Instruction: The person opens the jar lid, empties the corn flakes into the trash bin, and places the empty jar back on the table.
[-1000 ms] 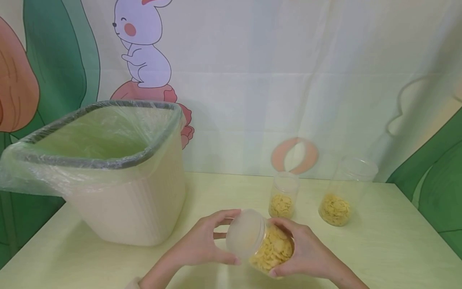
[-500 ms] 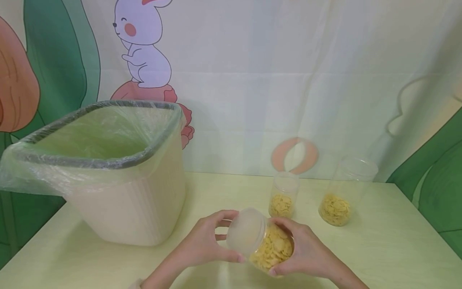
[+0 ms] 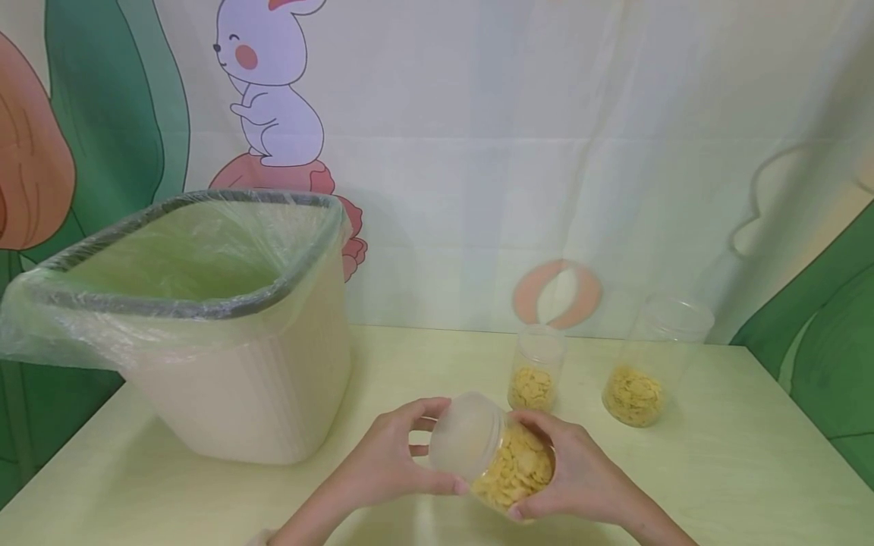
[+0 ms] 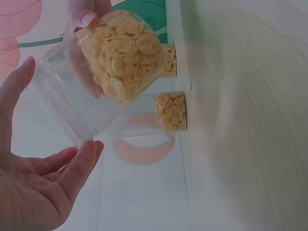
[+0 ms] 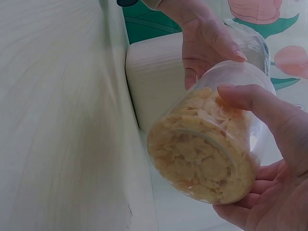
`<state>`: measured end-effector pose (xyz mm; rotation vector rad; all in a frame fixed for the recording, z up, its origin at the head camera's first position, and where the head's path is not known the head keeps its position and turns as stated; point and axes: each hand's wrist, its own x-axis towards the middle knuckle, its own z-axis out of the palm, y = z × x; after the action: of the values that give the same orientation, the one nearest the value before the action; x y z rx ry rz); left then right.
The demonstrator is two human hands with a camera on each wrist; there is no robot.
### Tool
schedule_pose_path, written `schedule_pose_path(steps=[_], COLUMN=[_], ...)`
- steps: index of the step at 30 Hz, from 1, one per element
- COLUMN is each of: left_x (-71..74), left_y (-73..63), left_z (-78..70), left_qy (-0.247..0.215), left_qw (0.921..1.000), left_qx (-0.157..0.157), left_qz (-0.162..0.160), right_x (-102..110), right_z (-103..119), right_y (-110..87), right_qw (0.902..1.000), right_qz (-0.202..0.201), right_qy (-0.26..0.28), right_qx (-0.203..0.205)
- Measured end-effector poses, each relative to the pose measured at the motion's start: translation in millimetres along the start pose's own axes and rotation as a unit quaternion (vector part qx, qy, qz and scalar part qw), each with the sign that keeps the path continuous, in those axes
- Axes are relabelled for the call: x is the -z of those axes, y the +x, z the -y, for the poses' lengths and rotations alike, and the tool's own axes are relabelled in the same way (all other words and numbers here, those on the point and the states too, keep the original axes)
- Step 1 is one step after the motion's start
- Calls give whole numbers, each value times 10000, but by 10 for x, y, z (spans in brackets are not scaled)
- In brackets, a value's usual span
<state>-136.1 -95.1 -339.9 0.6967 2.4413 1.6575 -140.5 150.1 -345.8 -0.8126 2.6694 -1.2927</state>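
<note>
A printed backdrop (image 3: 437,174) hangs beyond the left hand (image 3: 392,459) and right hand (image 3: 576,474), and a pale table (image 3: 724,478) spreads beneath them. A lined bin (image 3: 253,394) stands to the left of the left hand, farther off. Past the right hand, to its right, is a tall jar (image 3: 635,396) partly filled with yellow flakes. The right hand grasps a tilted jar (image 3: 515,470) of flakes above the table, its top towards the left hand. A small jar (image 3: 536,371) stands just beyond the right hand. The left hand grips the frosted lid (image 3: 466,437) between thumb and fingers.
</note>
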Motion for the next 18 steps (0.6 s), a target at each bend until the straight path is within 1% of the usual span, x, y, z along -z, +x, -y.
schedule_pose_path(steps=[6,13,18], left_x=[-10,-24,-23], left_y=[-4,4,-8], left_z=[3,5,5], left_qy=[156,274,363], left_qw=[9999,9996,9991], left_qx=[-44,47,-187], left_qz=[-52,-66,-74], right_x=[-1,13,33], right_z=[-5,-15,-5], right_y=[-1,-5,-14], right_qw=[10000,9998,9996], right_qz=[6,51,60], right_qy=[45,167,256], right_qx=[34,79,72])
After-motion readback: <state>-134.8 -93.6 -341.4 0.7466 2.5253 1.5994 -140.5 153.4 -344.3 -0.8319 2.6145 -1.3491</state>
